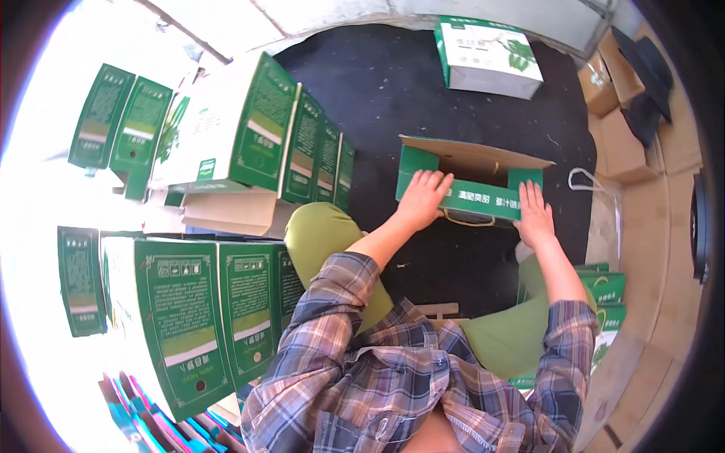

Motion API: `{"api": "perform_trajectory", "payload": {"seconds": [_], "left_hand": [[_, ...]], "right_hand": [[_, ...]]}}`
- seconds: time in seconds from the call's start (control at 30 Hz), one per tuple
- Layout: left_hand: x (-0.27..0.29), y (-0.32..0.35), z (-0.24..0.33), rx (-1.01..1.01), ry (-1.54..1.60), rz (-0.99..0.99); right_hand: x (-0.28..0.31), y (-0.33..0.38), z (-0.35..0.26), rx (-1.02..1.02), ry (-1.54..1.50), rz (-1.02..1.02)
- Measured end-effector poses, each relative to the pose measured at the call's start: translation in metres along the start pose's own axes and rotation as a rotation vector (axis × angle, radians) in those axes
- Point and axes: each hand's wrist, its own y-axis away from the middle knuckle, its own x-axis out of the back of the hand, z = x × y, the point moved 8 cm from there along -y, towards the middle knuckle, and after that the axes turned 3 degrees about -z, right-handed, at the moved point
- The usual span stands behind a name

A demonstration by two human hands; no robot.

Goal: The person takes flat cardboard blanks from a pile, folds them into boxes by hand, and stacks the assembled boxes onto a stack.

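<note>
Both hands were down on the open green-and-white cardboard carton (468, 185) lying on the dark floor mat (377, 98) in front of the knees, brown inner flap raised just beyond the fingertips. The left hand (421, 198) lay flat over the near-left corner, fingers spread and released, pressing rather than gripping. The right hand (535, 214) rested on the near-right edge the same way, fingers stretched, palm down, clenched on nothing. Just under the fingers of both hands hung a thin yellow cord handle (470, 222), looping off the green front panel. To fold that panel cleanly, a fair judgement was that both palms should push evenly along the crease, thumbs kept clear of the cord, so the board bent straight and did not buckle at one corner. Well to the left of the left fingers stood rows of finished green cartons (249, 128), more of them (204, 317) nearer the elbow. Far beyond the fingertips sat another closed white-and-green box (487, 57); to the right of the right fingers lay a clear plastic bag (600, 204) and plain brown boxes (627, 143).
</note>
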Motion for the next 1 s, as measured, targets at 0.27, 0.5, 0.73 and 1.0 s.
{"api": "perform_trajectory", "payload": {"seconds": [0.27, 0.5, 0.73, 1.0], "left_hand": [[0.001, 0.003, -0.002, 0.027, 0.036, -0.106], [0.002, 0.000, -0.014, 0.230, 0.299, -0.060], [0.020, 0.008, -0.043, 0.584, 1.069, 0.104], [0.182, 0.022, -0.043, 0.405, 1.600, 0.646]], "right_hand": [[0.026, -0.002, -0.008, 0.008, -0.132, -0.017], [0.069, 0.003, 0.036, 0.048, -0.476, 0.245], [0.093, 0.013, 0.120, -0.032, -0.923, 0.556], [0.083, 0.005, 0.138, -0.063, -1.051, 0.505]]}}
